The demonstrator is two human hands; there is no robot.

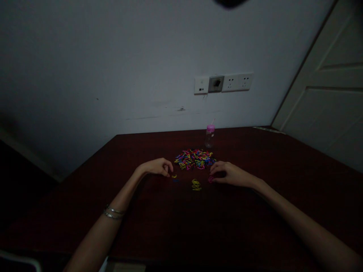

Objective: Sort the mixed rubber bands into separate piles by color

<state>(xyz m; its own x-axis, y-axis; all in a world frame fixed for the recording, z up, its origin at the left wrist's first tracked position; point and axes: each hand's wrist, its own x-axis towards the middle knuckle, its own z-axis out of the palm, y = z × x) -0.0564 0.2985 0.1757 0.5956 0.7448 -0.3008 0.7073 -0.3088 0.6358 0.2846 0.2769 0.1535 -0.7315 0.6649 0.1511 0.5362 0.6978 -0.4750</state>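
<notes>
A heap of small coloured elastic bands [195, 158] lies on the dark red-brown table [181, 223]. My left hand [159, 166] rests just left of the heap, its fingers loosely bent and apart, with nothing visible in them. Close to its fingertips lie a yellow band [174, 176] and blue bands [176, 180]. Right of the heap, my right hand [231, 174] has thumb and fingers apart around a few pink bands [210, 180], touching or nearly so. Between the hands sits a separate bunch of yellow bands [196, 185].
Behind the heap stands a clear bottle [209, 139] with a pink lid and straw. A pale wall with sockets [236, 82] closes off the table's back. At the right is a panelled door [329, 98].
</notes>
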